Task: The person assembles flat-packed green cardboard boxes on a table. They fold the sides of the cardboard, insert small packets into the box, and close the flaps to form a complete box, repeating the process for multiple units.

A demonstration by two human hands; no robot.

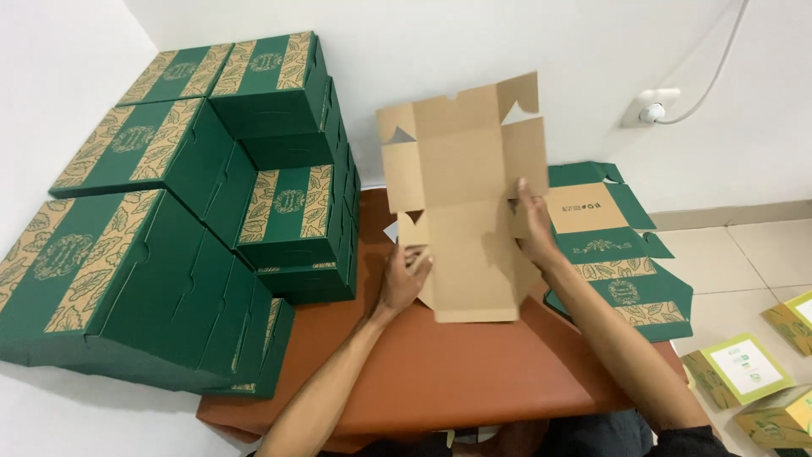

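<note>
Bare brown tabletop (440, 372) near the body; stacked green boxes (211, 211) left, flat green cartons (622, 271) right.

matt brown cardboard blank (461, 203); smooth printed green boxes (169, 254); smooth brown table (440, 364).
</note>
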